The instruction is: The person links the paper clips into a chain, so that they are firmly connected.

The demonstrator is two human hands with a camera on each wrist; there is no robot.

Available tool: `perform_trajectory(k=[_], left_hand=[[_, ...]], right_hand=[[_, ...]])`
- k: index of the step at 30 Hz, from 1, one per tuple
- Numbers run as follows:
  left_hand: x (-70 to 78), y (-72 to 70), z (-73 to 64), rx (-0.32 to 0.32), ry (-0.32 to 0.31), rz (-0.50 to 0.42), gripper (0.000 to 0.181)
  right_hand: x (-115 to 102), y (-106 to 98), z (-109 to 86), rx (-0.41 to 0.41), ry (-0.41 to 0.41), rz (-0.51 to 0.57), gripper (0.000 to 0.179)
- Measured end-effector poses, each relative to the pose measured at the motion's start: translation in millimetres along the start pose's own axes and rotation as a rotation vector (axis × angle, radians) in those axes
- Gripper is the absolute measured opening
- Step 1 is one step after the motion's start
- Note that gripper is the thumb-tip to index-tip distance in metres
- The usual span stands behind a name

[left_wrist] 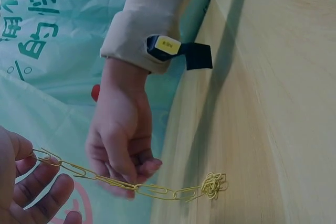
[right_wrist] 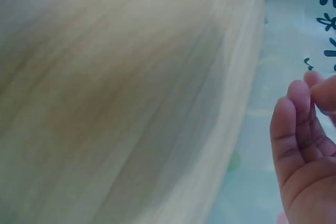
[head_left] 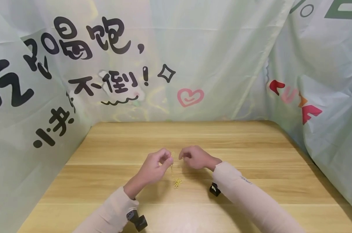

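Observation:
A chain of yellow paper clips hangs from my left hand, whose thumb and fingertips pinch its upper end. Its lower part runs down to a small tangled heap of linked clips lying on the wooden table. In the left wrist view the links are stretched out, with the heap at the far end. Just right of the chain, my right hand hovers above the table, fingers loosely bent and thumb near the index finger. I see nothing held in it; the right wrist view shows its palm side.
The light wooden table spreads under both arms. Printed fabric curtains with dark lettering and a pink heart enclose its back and sides. Black camera mounts sit on both wrists over pale sleeves.

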State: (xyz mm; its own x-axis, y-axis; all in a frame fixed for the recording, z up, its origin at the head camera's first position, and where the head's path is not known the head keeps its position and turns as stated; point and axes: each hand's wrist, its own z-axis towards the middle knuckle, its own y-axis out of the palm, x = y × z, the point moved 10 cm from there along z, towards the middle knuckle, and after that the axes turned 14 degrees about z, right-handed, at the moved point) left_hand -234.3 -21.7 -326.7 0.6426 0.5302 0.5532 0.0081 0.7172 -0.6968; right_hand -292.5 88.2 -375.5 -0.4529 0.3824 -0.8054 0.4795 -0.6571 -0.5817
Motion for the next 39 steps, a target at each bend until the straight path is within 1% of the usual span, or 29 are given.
perform_trajectory(k=[4, 6, 9, 11, 15, 19, 20, 22, 25, 27, 31, 35, 39], left_hand=[[0.0, 0.4, 0.1, 0.001, 0.004, -0.001, 0.009], [-0.7, 1.3, 0.0, -0.001, 0.006, -0.005, 0.01], [-0.8, 1.6, -0.1, -0.005, 0.0, -0.008, 0.011], [-0.3, 1.2, -0.4, -0.009, -0.007, -0.009, 0.011], [-0.7, 1.1, -2.0, -0.02, -0.029, -0.002, 0.011], [0.5, 0.0, -0.5, -0.014, -0.029, 0.012, 0.012], [0.8, -0.1, 0.4, -0.011, -0.024, 0.015, 0.012], [2.3, -0.6, 1.8, -0.01, -0.016, 0.017, 0.011], [2.4, 0.2, 2.1, -0.012, -0.014, 0.022, 0.01], [2.5, 0.8, 1.9, -0.014, -0.018, 0.029, 0.009], [3.6, 1.5, 4.8, -0.007, -0.004, 0.042, 0.01], [6.5, 2.8, 7.2, -0.017, 0.016, 0.046, 0.011], [9.0, 3.4, 7.5, -0.022, 0.033, 0.061, 0.011]], right_hand=[[-6, -4, -4.9, 0.012, 0.002, 0.025, 0.008], [-8, -7, -6.5, 0.026, 0.008, 0.032, 0.004], [-13, -11, -9.3, 0.065, -0.007, 0.041, 0.006], [-17, -14, -11.2, 0.092, -0.018, 0.064, 0.007], [-29, -19, -15.5, 0.134, -0.051, 0.113, 0.014], [-41, -27, -18.7, 0.157, -0.085, 0.14, 0.005], [-43, -28, -19.2, 0.158, -0.09, 0.15, 0.003], [-47, -30, -20.4, 0.148, -0.094, 0.195, 0.006], [-49, -27, -21.6, 0.122, -0.07, 0.28, 0.006], [-50, -25, -22.2, 0.112, -0.06, 0.317, 0.005], [-55, -27, -21.9, 0.113, -0.065, 0.349, 0.004], [-58, -27, -20.6, 0.107, -0.06, 0.376, 0.006], [-61, -26, -20.1, 0.111, -0.078, 0.392, 0.005]])
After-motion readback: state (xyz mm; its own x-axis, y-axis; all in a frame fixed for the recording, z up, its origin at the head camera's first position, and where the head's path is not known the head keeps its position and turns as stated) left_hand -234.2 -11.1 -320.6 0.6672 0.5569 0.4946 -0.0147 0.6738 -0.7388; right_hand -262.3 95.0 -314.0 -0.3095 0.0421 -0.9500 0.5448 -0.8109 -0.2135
